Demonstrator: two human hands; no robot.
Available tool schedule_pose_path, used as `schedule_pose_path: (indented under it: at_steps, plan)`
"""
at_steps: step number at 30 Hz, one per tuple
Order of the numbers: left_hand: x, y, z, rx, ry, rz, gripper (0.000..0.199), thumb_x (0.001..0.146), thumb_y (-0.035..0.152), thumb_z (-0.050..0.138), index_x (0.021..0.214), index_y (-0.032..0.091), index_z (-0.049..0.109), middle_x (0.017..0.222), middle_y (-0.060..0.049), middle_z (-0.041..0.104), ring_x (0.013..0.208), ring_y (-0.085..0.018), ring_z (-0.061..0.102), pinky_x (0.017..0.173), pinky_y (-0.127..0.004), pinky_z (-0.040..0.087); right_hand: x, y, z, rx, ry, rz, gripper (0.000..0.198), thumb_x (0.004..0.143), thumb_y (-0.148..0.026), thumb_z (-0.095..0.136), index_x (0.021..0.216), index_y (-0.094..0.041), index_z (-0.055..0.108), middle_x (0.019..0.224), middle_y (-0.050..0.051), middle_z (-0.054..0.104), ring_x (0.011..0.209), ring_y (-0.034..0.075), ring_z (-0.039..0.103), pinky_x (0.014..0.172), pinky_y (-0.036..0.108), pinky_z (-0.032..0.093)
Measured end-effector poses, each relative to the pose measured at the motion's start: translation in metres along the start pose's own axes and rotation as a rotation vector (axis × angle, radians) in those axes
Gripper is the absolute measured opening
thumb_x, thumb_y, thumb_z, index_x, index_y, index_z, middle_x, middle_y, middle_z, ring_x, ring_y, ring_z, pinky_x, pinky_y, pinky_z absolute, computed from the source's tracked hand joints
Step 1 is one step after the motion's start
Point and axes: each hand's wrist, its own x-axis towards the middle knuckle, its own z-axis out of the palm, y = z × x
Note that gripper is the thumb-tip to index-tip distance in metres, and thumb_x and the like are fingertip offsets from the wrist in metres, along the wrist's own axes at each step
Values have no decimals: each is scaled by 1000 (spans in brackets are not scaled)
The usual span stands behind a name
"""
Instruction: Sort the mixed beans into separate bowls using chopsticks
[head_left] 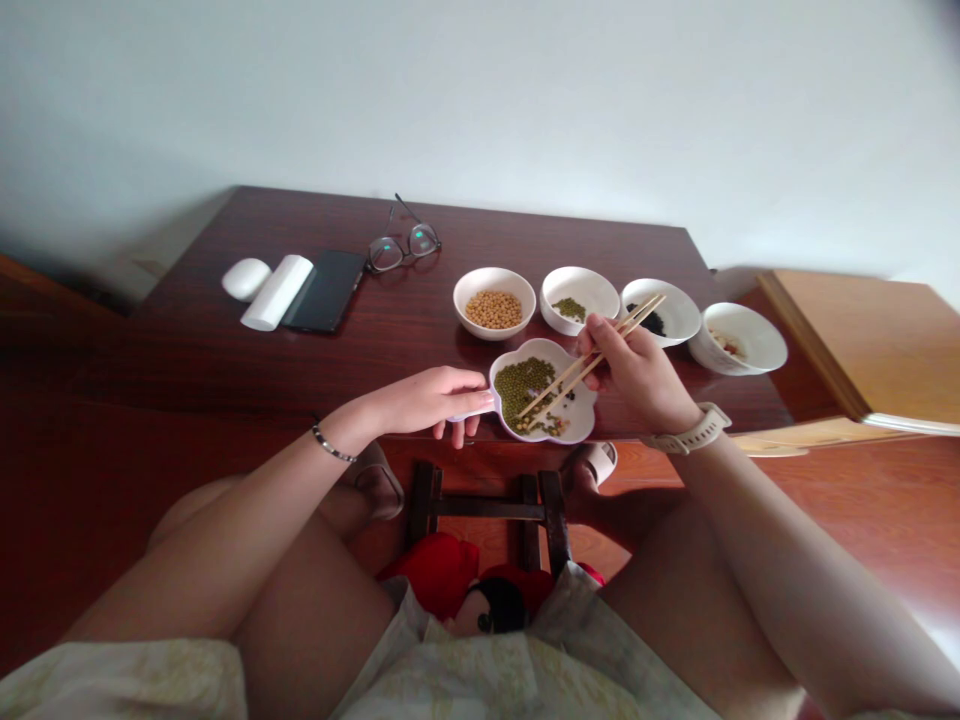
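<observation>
My left hand (442,398) is closed on the handle of a white, flower-shaped dish (577,415) at the table's front edge. Green beans (521,385) cover much of its left side, with a few paler and darker pieces among them. My right hand (626,365) grips a pair of wooden chopsticks (570,378), whose tips reach down into the beans. Whether the tips pinch anything is too small to tell. Behind the dish stand a bowl of yellow soybeans (493,310), a bowl with some green beans (581,290), a bowl with black beans (671,305) and a bowl with reddish and pale pieces (750,335).
On the dark wooden table (300,370) lie eyeglasses (405,250), a black phone (326,290), a white cylinder (277,292) and a rounded white case (246,279). A light wooden piece of furniture (877,340) stands at the right. A pale wall rises behind the table.
</observation>
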Motion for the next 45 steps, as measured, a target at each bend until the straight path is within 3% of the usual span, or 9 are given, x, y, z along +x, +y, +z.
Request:
schedule_pose_path:
  at_steps: [10, 15, 24, 37, 45]
  plan:
    - [0, 1, 0, 2, 2, 3, 43, 111, 60, 56, 107, 19, 67, 99, -10, 82, 75, -21, 81, 53, -25, 53, 3, 2, 2, -30, 30, -46, 54, 106, -70, 64, 79, -24, 62, 55, -1, 56, 46, 12, 50, 46, 30, 34]
    - [0, 1, 1, -2, 10, 11, 43, 111, 61, 56, 105, 19, 66, 99, -10, 82, 76, -21, 81, 53, -25, 52, 4, 0, -1, 2, 37, -39, 55, 104, -72, 66, 78, -24, 62, 61, -1, 58, 47, 11, 49, 45, 30, 33]
    - [0, 0, 1, 10, 4, 10, 43, 112, 60, 55, 107, 19, 67, 99, -9, 81, 75, -21, 81, 53, -24, 53, -1, 5, 6, -21, -58, -48, 51, 110, -67, 59, 83, -24, 60, 56, -2, 59, 49, 12, 50, 49, 30, 32]
    - [0, 0, 1, 6, 6, 1, 43, 111, 60, 56, 106, 19, 66, 99, -9, 81, 75, -20, 81, 53, -24, 53, 2, 4, 2, -11, 27, -48, 54, 104, -74, 65, 82, -24, 63, 55, -1, 57, 46, 12, 49, 45, 30, 34]
    - [0, 0, 1, 11, 13, -5, 44, 110, 62, 56, 108, 19, 67, 100, -10, 82, 75, -22, 82, 53, -25, 53, -2, 4, 5, -35, 0, -51, 54, 106, -73, 61, 83, -24, 63, 56, -2, 59, 46, 13, 49, 46, 30, 34]
